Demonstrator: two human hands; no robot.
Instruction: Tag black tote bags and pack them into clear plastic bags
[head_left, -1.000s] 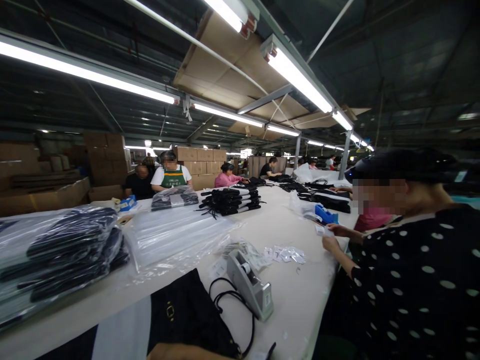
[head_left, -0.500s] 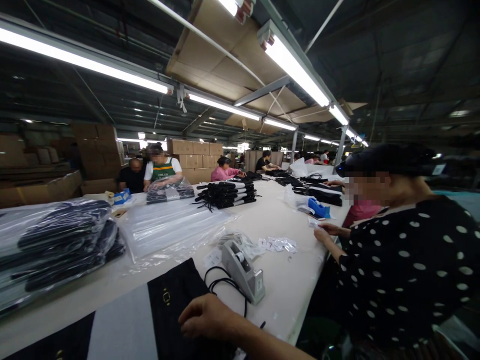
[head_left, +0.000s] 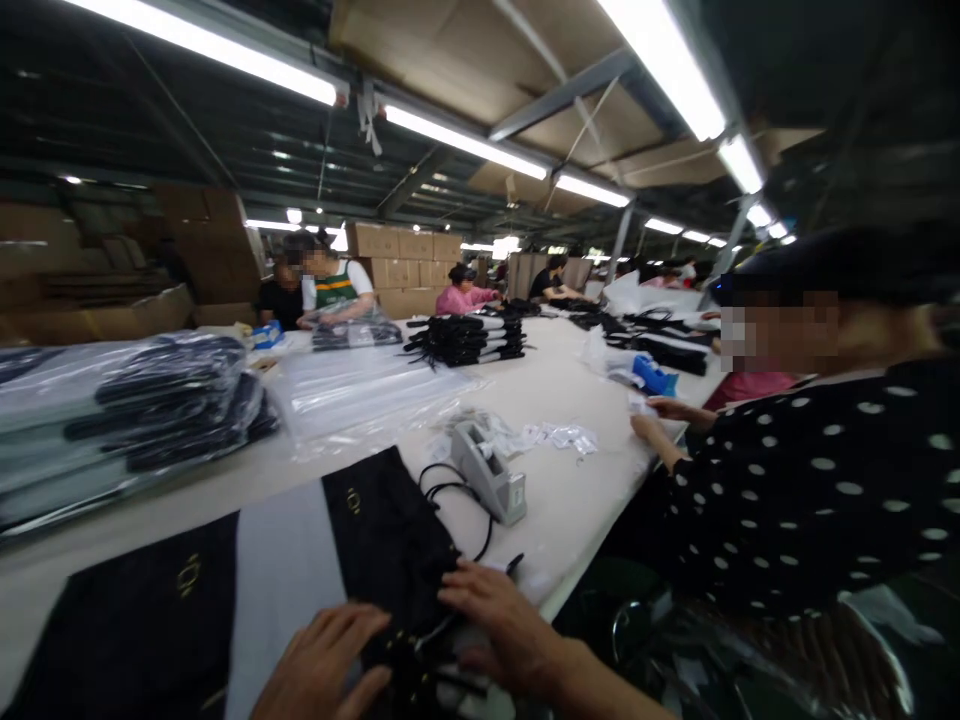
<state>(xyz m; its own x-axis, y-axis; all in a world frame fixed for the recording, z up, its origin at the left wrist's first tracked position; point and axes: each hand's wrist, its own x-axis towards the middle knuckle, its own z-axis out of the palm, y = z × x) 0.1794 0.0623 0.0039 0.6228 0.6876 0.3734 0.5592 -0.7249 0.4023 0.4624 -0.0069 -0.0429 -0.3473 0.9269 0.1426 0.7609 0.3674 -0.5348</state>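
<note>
A flat black-and-grey fabric piece [head_left: 281, 560] with gold marks lies across the table in front of me. My left hand [head_left: 330, 660] rests over its near part, fingers and thumb apart. At the right end, my right hand [head_left: 506, 620] lies over the black edge with its fingers stretched out; I see no firm grip. Between both hands the black cloth is bunched, with small gold spots and dark cord ends, partly hidden by my fingers. Black cords [head_left: 484, 535] loop out beyond the fabric, beside a grey tape dispenser [head_left: 487, 475].
Clear plastic bags [head_left: 360, 400] and a bagged stack of dark goods [head_left: 180, 400] lie left. Small white packets [head_left: 559, 437] lie past the dispenser, and stacked black-and-grey goods [head_left: 472, 340] farther back. A co-worker in a dotted top [head_left: 817, 490] sits close on the right.
My left hand has come into view over the fabric. My right hand has moved right to its edge, fingers now stretched. The camera view has tilted down, showing more of the fabric.
</note>
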